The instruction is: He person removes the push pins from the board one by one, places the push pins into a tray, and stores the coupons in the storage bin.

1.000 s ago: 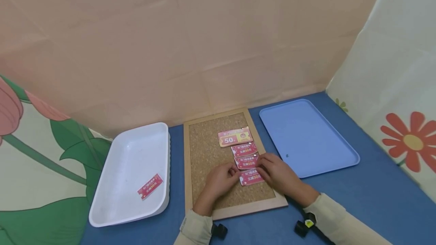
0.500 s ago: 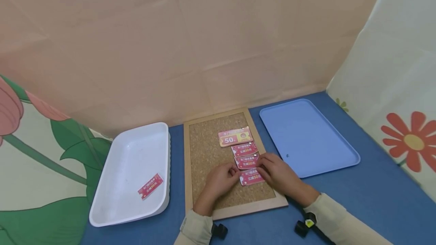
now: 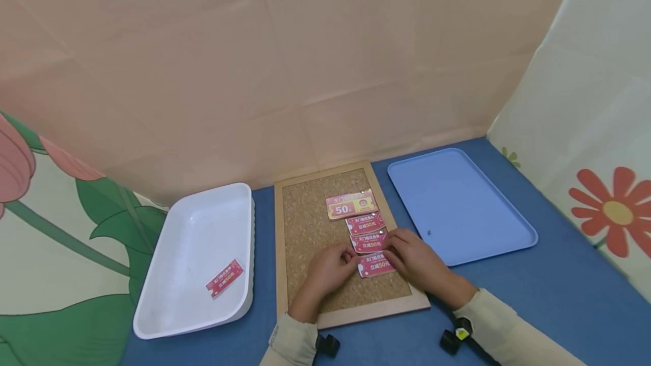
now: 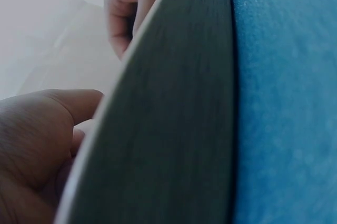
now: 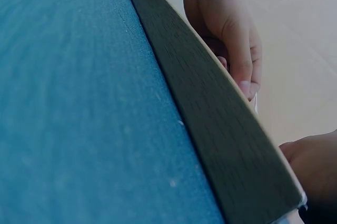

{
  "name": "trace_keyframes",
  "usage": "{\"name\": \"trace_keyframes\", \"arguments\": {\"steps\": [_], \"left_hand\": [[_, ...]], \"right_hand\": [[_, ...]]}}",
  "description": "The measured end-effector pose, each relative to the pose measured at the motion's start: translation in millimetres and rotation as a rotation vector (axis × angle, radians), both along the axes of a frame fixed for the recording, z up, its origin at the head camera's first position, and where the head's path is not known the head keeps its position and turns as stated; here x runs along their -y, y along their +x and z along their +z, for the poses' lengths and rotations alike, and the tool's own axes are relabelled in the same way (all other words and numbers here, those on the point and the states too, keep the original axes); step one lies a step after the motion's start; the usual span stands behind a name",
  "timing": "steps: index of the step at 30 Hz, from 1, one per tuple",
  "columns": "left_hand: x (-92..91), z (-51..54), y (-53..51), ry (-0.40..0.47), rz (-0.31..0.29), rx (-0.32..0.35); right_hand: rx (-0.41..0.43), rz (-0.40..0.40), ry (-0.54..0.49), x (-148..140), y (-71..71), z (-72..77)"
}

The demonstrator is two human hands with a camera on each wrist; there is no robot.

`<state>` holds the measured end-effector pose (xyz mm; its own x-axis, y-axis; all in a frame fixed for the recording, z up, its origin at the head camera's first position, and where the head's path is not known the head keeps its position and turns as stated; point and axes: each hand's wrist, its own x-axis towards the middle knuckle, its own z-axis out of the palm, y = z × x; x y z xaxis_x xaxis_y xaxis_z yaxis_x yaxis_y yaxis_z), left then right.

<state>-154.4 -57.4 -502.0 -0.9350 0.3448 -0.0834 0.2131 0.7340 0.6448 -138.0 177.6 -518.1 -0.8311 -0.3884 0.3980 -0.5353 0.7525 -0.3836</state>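
Unmoved, the lowest coupon (image 3: 374,265) lies between both hands (image 3: 328,269) (image 3: 414,257).

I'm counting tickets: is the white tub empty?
No, the white tub isn't empty: the head view shows one red ticket lying inside.

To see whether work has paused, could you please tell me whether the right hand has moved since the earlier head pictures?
No: against the corkboard in the head view, the right hand shows no visible shift in any direction.
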Motion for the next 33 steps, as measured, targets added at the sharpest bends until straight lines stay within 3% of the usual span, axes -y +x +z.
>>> {"name": "trace_keyframes", "arguments": {"steps": [33], "left_hand": [[0.3,-0.5,0.0,0.0,0.002,-0.01]], "right_hand": [[0.007,-0.007,0.002,-0.9,0.2,0.1]]}}
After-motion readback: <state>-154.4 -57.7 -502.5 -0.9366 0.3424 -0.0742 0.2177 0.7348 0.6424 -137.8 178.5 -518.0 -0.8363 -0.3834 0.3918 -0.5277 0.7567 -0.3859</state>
